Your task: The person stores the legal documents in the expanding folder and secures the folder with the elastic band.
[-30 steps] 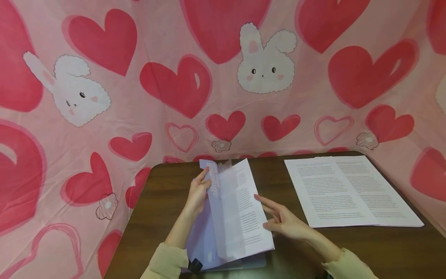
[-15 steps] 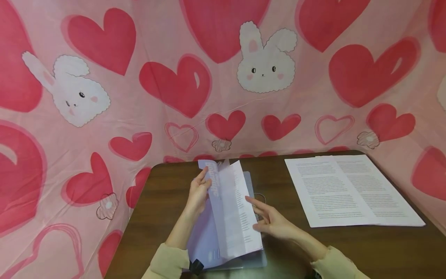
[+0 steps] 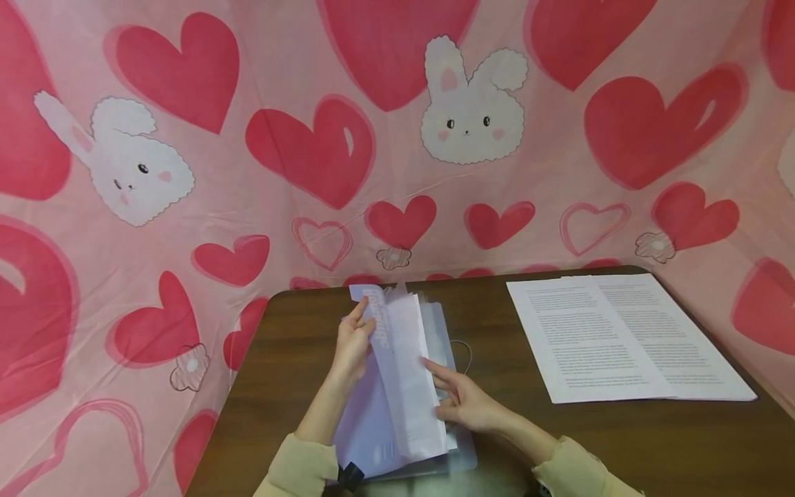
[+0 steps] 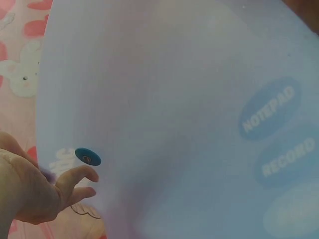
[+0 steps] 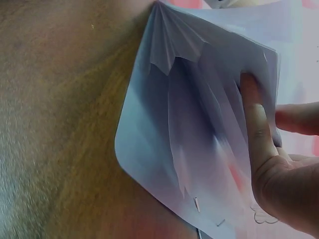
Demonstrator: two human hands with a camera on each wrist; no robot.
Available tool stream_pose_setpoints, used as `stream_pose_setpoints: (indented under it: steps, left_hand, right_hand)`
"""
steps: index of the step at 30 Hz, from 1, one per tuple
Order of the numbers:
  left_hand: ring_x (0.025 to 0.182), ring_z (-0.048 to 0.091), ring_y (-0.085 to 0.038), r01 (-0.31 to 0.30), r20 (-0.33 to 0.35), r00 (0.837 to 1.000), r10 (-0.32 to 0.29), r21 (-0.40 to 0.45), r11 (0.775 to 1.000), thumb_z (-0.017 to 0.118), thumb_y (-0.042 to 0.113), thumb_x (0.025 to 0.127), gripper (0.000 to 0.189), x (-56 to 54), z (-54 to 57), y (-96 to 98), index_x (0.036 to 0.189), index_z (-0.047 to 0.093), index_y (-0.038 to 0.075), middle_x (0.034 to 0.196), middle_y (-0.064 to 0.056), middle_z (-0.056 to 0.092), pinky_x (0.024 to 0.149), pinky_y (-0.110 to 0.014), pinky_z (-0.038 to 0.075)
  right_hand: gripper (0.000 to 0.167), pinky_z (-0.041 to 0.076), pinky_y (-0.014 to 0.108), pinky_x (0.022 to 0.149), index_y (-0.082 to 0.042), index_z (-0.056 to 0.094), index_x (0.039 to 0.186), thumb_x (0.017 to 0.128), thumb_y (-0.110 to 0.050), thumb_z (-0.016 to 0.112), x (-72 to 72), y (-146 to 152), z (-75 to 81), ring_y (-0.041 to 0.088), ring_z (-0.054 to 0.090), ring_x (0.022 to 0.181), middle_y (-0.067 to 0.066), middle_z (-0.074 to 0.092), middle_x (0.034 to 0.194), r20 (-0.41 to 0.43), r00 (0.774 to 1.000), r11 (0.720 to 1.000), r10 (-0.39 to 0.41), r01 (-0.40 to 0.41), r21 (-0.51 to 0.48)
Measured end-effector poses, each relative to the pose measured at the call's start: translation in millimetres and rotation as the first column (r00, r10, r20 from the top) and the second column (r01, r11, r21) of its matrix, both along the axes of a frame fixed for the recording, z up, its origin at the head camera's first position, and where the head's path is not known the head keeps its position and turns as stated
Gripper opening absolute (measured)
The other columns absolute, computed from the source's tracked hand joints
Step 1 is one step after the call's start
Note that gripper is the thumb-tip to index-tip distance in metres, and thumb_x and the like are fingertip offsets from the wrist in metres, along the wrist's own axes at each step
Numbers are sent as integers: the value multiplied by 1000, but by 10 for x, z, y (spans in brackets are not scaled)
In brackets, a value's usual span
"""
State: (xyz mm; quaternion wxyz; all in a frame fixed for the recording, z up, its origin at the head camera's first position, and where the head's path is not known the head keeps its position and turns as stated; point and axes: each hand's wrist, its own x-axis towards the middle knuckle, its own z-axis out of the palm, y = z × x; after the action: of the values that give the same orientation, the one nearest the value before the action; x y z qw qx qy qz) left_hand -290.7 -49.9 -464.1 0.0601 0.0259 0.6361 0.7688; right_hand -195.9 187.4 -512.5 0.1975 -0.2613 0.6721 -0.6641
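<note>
1. Folder [image 3: 366, 421]: translucent lilac, pale lettering [image 3: 377, 321], cover [image 4: 174, 99] lifted, pleats [image 5: 174, 40] fanned; lies nearer the surface's [image 3: 298, 331] left edge than its right.
2. White sheets [image 3: 422, 407]: tilted, partly inside the folder.
3. Left hand [image 3: 354, 344]: pinches the cover's far part.
4. Right hand [image 3: 467, 402]: appears to pinch the sheets' right edge; sheets lie left of the grip.

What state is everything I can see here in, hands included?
Folder: open
Left hand: holding the folder
Right hand: pinching the sheets
Sheets: partly inside the folder
Loop: loose, not round the folder
Button: on the folder, unlooped
Pages: flat, overlapping, print up
Cloth: hanging, creased
</note>
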Motion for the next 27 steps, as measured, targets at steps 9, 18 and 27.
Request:
stream_pose_setpoints:
  steps: [9, 18, 27]
  left_hand:
    - [63, 36, -2, 22, -3, 1000, -22, -23, 999, 44, 2, 113, 65, -16, -12, -53, 174, 23, 3, 109, -2, 55, 59, -15, 39]
    - [65, 31, -4, 48, -13, 999, -49, -54, 997, 45, 2, 113, 66, -25, -7, -73, 175, 23, 5, 75, 10, 23, 66, -19, 40]
    - [88, 43, -9, 50, -2, 999, -50, -58, 997, 44, 3, 114, 66, -25, -9, -79, 175, 22, 6, 114, -4, 44, 79, -20, 51]
  right_hand:
    - [92, 53, 13, 68, 11, 6, 170, 97, 11, 61, 6, -3, 13, -6, 63, 73, 51, 4, 169, -13, 1000, 1000, -10, 10, 16]
    - [81, 70, 44, 75, 15, 14, 167, 104, 5, 65, -21, 333, 75, 9, 79, 105, 55, 19, 164, -71, 995, 997, -75, 73, -23]
    - [64, 70, 39, 83, 15, 37, 161, 105, 3, 67, -17, 809, 139, 13, 79, 110, 51, 47, 152, -376, 871, 910, -316, 390, 139]
